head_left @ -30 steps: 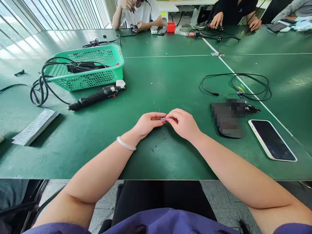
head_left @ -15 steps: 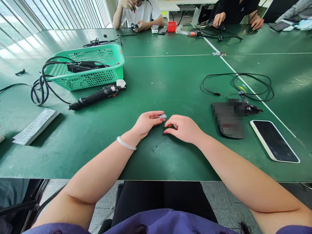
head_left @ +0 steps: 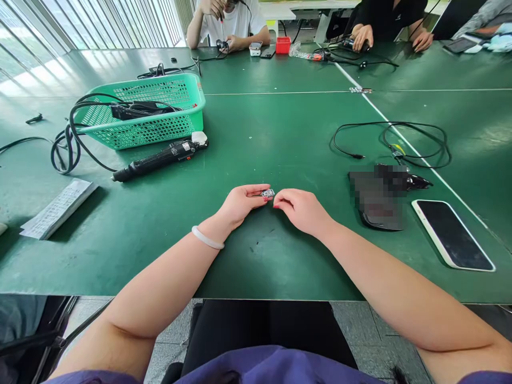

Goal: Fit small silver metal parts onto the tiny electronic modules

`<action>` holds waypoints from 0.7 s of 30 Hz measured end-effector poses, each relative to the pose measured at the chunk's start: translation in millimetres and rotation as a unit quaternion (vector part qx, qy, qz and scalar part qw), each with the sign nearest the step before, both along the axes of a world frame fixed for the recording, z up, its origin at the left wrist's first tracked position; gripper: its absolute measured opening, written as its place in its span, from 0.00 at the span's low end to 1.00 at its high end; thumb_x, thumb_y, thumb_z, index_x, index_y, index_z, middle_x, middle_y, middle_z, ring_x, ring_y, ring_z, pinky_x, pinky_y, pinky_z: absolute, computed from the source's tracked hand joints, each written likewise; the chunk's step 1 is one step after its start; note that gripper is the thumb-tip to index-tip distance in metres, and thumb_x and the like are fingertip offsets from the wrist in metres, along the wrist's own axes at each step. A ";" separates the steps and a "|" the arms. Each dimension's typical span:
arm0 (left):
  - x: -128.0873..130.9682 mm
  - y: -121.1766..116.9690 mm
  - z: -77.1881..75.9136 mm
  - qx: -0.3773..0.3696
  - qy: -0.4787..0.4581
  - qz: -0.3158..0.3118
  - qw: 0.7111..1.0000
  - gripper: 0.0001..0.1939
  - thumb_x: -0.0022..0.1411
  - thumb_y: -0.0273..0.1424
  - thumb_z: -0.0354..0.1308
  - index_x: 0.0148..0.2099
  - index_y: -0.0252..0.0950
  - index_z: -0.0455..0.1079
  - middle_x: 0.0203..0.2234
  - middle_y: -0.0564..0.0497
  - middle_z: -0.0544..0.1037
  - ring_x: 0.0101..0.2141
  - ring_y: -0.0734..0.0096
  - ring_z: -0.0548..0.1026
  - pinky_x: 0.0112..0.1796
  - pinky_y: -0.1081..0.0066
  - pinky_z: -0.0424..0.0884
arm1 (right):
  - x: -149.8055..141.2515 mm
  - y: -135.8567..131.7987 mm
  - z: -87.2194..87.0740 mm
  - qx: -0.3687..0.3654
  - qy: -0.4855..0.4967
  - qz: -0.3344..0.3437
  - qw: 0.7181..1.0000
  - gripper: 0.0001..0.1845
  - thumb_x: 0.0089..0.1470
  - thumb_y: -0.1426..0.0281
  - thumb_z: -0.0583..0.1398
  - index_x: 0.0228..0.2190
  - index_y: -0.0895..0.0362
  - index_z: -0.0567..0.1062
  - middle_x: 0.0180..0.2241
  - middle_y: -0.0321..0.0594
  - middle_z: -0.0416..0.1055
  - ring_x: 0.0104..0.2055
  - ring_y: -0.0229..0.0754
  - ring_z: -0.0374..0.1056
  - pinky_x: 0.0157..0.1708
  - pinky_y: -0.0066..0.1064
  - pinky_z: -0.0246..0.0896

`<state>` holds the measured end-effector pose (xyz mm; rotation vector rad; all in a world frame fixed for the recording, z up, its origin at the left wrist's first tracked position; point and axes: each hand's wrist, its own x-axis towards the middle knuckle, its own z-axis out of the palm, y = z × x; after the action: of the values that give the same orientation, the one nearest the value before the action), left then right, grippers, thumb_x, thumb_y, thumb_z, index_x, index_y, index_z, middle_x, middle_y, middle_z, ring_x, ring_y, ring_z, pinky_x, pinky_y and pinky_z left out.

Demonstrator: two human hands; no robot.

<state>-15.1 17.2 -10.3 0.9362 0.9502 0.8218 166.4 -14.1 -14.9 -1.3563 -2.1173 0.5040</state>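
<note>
Now, look at the big green table (head_left: 256, 261) first. The green basket (head_left: 152, 134) sits off to the left, toward the far edge, and the black tool (head_left: 160, 160) lies in front of it. Your phone (head_left: 454, 234) lies to the right, close to the near edge. All these big things look the same as a moment ago.

Your hands are over the table, in from the middle of its near edge. Your right hand (head_left: 299, 208) is what changed: half a second ago its thumb and finger were spread, and now the tips are drawn together. They are just beside the small piece. I cannot tell if they touch it, or if they hold something tiny.

Your left hand (head_left: 239, 204) has its thumb and fingers nearly closed, with the small black-and-white piece (head_left: 268, 192) between the tips. So your left hand seems to do the holding, and your right seems set for fine work on it.
</note>
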 end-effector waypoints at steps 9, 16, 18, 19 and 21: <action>-0.9 0.0 -1.8 0.016 0.006 -0.020 1.000 0.23 0.43 0.26 0.70 0.45 0.32 0.77 0.37 0.46 0.82 0.39 0.68 0.78 0.55 0.59 0.66 | -3.0 7.1 -8.9 0.127 0.071 -0.058 0.988 0.03 0.54 0.70 0.62 0.28 0.54 0.75 0.29 0.36 0.76 0.28 0.38 0.68 0.31 0.31 0.63; -1.1 -0.5 -1.6 0.017 0.013 -0.024 0.999 0.23 0.42 0.28 0.71 0.44 0.32 0.77 0.35 0.47 0.82 0.39 0.67 0.78 0.55 0.59 0.66 | -4.1 7.4 -11.1 0.140 0.030 -0.050 0.988 0.06 0.56 0.68 0.61 0.27 0.53 0.74 0.29 0.36 0.76 0.30 0.40 0.69 0.32 0.32 0.63; -1.0 -0.7 -1.4 0.018 0.016 -0.022 0.999 0.23 0.41 0.28 0.72 0.44 0.32 0.77 0.34 0.47 0.82 0.39 0.66 0.78 0.55 0.58 0.66 | -4.2 7.1 -11.2 0.137 0.027 -0.052 0.989 0.06 0.56 0.68 0.61 0.27 0.53 0.74 0.29 0.37 0.76 0.30 0.40 0.69 0.33 0.33 0.63; -0.9 -0.7 -1.3 0.017 0.018 -0.022 0.999 0.23 0.41 0.28 0.72 0.44 0.32 0.77 0.33 0.47 0.82 0.39 0.66 0.78 0.55 0.58 0.66 | -4.4 7.1 -11.4 0.137 0.028 -0.054 0.989 0.06 0.56 0.68 0.61 0.27 0.53 0.74 0.29 0.36 0.75 0.30 0.40 0.69 0.33 0.33 0.63; -1.0 -0.8 -1.1 0.015 0.016 -0.020 1.000 0.24 0.41 0.28 0.72 0.43 0.31 0.77 0.33 0.47 0.82 0.39 0.65 0.78 0.55 0.58 0.66 | -5.0 7.0 -11.8 0.137 0.029 -0.056 0.988 0.07 0.56 0.68 0.61 0.27 0.53 0.74 0.28 0.36 0.75 0.29 0.40 0.69 0.32 0.33 0.63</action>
<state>-16.1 16.4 -11.4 0.9933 0.9465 0.7911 161.4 -7.1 -26.6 -1.2766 -1.9656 0.1945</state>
